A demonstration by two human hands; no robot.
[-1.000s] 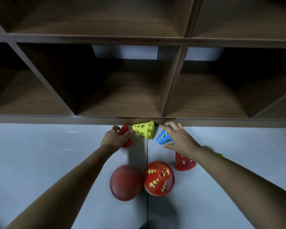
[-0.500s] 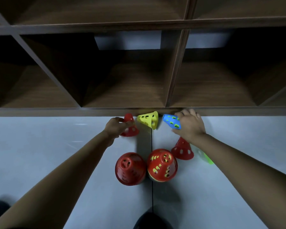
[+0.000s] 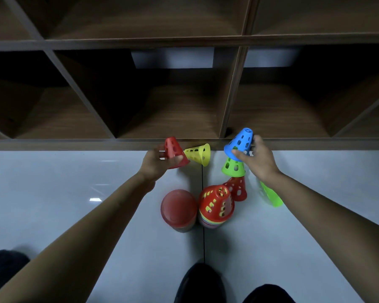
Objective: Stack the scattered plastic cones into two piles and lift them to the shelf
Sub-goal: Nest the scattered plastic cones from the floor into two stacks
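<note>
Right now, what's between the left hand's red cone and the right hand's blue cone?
A yellow cone lying on its side, wide mouth toward the blue cone, narrow end near the red cone. The head view shows it.

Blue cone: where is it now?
Head view, right of centre: the right hand holds the blue cone just over a green cone, by the shelf's front edge.
</note>
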